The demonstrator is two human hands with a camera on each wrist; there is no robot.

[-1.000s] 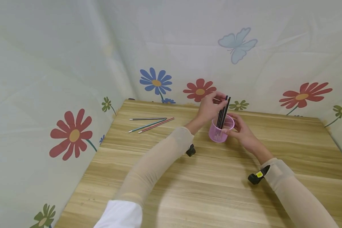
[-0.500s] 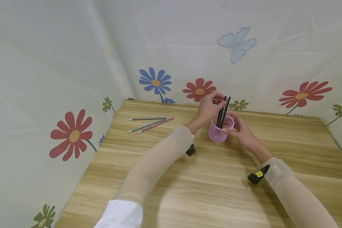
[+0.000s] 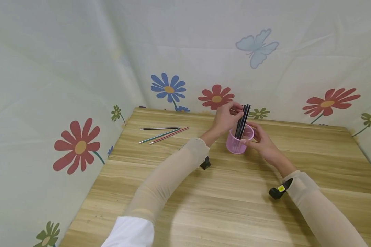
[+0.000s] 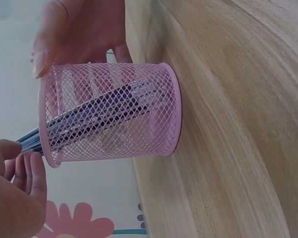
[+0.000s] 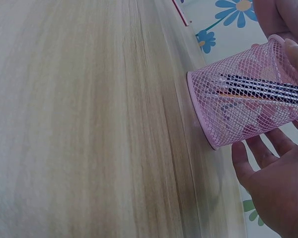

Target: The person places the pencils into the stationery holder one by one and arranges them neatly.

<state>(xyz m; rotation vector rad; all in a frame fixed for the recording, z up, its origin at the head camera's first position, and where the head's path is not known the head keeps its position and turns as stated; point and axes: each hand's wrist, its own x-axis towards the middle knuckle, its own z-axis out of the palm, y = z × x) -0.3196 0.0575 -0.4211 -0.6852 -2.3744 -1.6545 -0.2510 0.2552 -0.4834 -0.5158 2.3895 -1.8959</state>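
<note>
A pink mesh pencil cup (image 3: 235, 146) stands upright on the wooden table. Several dark pencils (image 3: 243, 121) lean together inside it, their upper ends above the rim. At those upper ends my left hand (image 3: 225, 118) pinches the pencils between thumb and fingers, as the left wrist view also shows. My right hand (image 3: 263, 144) holds the cup from the right, thumb near the rim and fingers round the far side. Through the mesh (image 4: 107, 148) the pencils' lower ends, with silvery tips, are visible. How many pencils the left fingers grip is hard to tell.
Left of the cup, a black pencil (image 3: 159, 129), a green pencil (image 3: 159, 136) and a red pencil (image 3: 169, 136) lie on the wooden table (image 3: 222, 206). A flower-printed curtain (image 3: 198, 58) hangs behind and to the left of the table.
The pencil tops in the cup have shifted slightly against each other, and my left fingers have moved a little left and down. My right hand and the cup stay put.
</note>
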